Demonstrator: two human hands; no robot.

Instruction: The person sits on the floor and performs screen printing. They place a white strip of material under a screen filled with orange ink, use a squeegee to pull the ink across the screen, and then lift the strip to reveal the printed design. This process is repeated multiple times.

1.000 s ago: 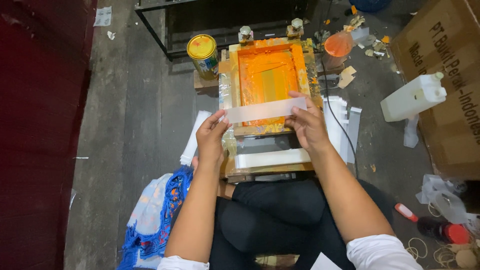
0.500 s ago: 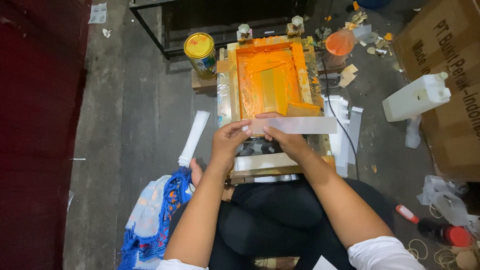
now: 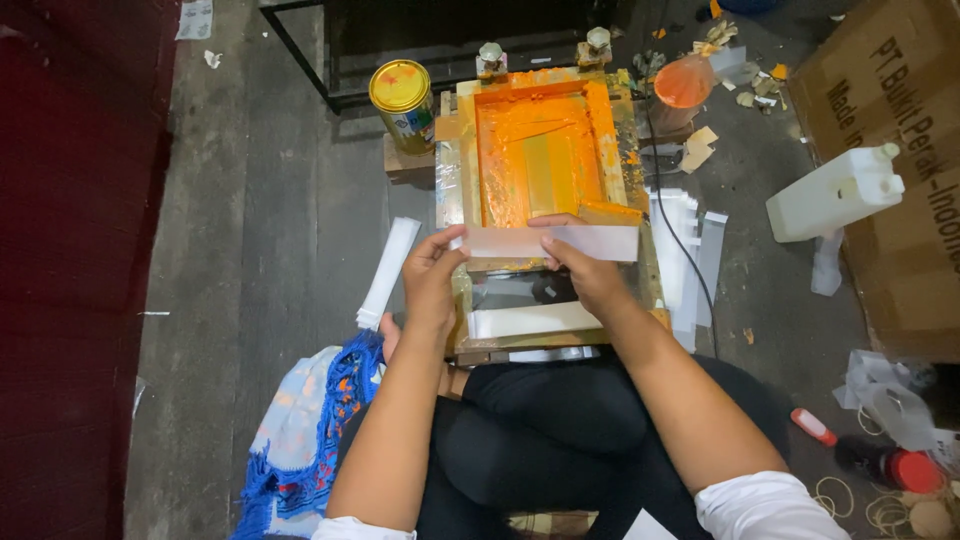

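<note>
Left hand point(image 3: 432, 275) and right hand point(image 3: 585, 270) pinching white strip point(image 3: 555, 242) over orange screen frame point(image 3: 545, 150) near edge, strip now shifted left, bare floor point(image 3: 270, 230) left of frame

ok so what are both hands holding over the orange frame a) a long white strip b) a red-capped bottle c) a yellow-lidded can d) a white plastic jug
a: the left hand and right hand each pinch an end of the long white strip across the near edge of the orange screen frame; the yellow-lidded can and white jug sit untouched on the floor.
</note>
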